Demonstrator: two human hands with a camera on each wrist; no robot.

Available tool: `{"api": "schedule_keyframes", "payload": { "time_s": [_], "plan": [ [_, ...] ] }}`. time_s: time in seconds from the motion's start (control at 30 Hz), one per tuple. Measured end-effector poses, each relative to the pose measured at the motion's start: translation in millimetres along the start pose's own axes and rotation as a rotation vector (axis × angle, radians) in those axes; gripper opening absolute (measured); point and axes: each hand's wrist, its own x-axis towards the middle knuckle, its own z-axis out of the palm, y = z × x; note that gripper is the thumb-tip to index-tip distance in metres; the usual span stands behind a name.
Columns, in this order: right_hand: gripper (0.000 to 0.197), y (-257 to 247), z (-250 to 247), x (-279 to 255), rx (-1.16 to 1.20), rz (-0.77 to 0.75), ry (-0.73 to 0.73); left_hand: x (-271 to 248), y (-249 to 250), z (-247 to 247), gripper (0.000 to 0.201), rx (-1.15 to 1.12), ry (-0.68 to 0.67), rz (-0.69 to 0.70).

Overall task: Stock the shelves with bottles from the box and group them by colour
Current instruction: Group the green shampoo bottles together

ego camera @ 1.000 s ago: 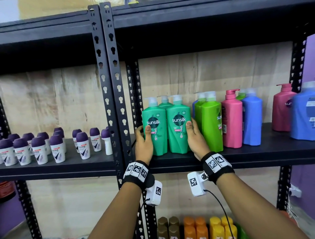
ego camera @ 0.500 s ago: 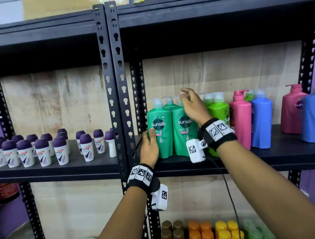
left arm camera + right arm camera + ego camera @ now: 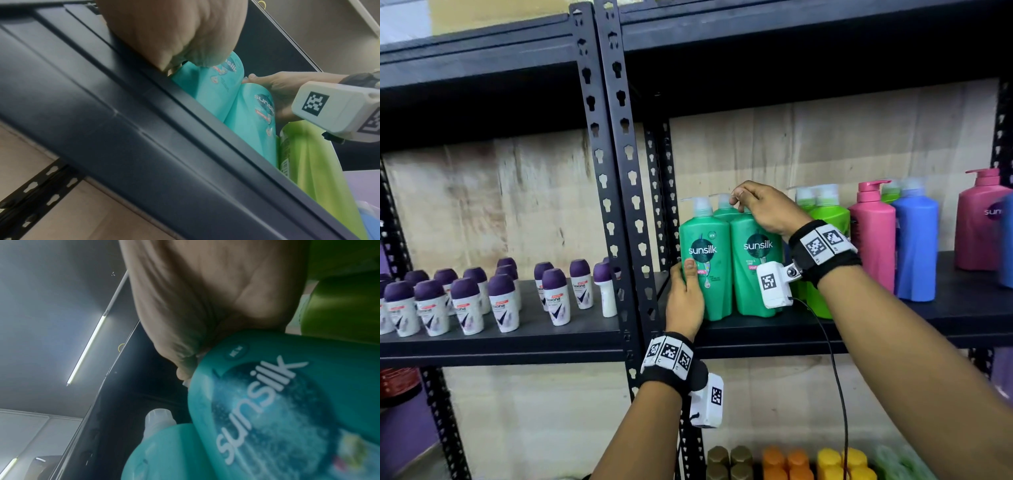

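Observation:
Three teal-green Sunsilk pump bottles stand at the left end of the black shelf (image 3: 859, 329). My left hand (image 3: 685, 294) holds the front-left green bottle (image 3: 709, 267) low on its left side, thumb on the front. My right hand (image 3: 756, 209) reaches over the front-right green bottle (image 3: 753, 274), its fingers curled round the hidden pump top. The third green bottle (image 3: 722, 212) peeks out behind them. In the left wrist view both green bottles (image 3: 209, 91) stand behind the shelf lip. The right wrist view has my right hand (image 3: 205, 296) above the Sunsilk label (image 3: 287, 402).
Lime-green bottles (image 3: 828, 219) touch the right green one, then pink (image 3: 873, 240) and blue (image 3: 916, 246) bottles; another pink bottle (image 3: 983, 222) is far right. A black upright post (image 3: 619, 205) stands left of my left hand. Purple-capped roll-ons (image 3: 500, 301) fill the left shelf. Small brown, orange and yellow bottles (image 3: 791, 462) sit below.
My right hand has risen from the right side of the front-right green bottle to its pump top. My left hand has stayed on the left bottle.

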Motion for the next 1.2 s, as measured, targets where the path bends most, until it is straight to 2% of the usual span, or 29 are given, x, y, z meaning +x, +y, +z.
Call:
{"api": "schedule_keyframes", "payload": {
  "time_s": [0.63, 0.73, 0.8, 0.83, 0.93, 1.07, 1.2],
  "plan": [
    [0.024, 0, 1, -1, 0.028, 0.010, 0.007, -4, 4, 0, 0.051, -0.006, -0.011, 0.001],
    [0.023, -1, 0, -3, 0.021, 0.007, 0.015, -6, 6, 0, 0.059, -0.013, -0.024, -0.001],
    [0.020, -1, 2, -7, 0.034, 0.026, 0.055, -8, 8, 0, 0.074, -0.011, -0.046, 0.006],
    [0.026, -1, 4, -10, 0.014, 0.032, 0.079, -10, 9, 0, 0.085, -0.003, -0.057, 0.019],
    [0.065, 7, 16, -27, -0.034, 0.058, 0.166, -11, 10, 0, 0.107, 0.034, -0.061, 0.049],
    [0.091, 25, 45, -57, 0.136, 0.216, 0.312, -8, 8, 1, 0.108, 0.007, -0.051, 0.036],
    [0.111, 39, 63, -67, 0.241, 0.239, 0.378, -3, 4, 2, 0.091, -0.017, 0.018, 0.014]
  ]
}}
